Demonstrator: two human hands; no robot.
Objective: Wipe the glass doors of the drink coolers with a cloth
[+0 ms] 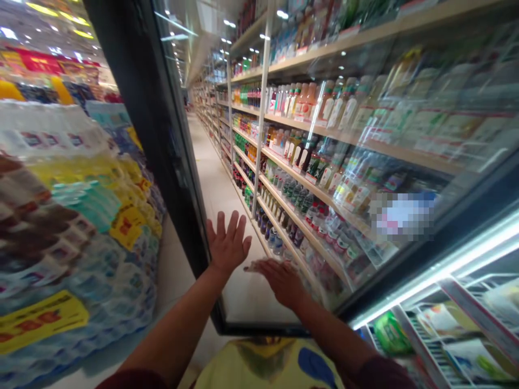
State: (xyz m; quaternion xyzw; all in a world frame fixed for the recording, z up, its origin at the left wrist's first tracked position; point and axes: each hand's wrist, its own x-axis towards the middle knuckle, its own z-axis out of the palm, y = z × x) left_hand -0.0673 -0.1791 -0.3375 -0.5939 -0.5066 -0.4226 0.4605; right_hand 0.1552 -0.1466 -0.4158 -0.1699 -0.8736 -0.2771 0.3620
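Observation:
A glass cooler door [251, 308] with a black frame [174, 162] stands swung open in front of me. My left hand [227, 243] is up against the glass near the frame's left side, fingers spread, apparently holding nothing. Lower and to its right, my right hand [281, 278] reaches leftward at the glass with its fingers stretched out flat. A pale, blurred shape lies along its fingertips; I cannot make out whether it is a reflection or a thin object. Rows of bottles [302, 156] on shelves appear in the glass, mirrored or seen through it.
At left stand stacked packs of drinks [85, 200] with a yellow price sign [44, 321]. A lit cooler at lower right holds a green package [391, 332] and other packs on wire racks [430, 324]. Pale floor [172, 270] lies between the stacks and the door.

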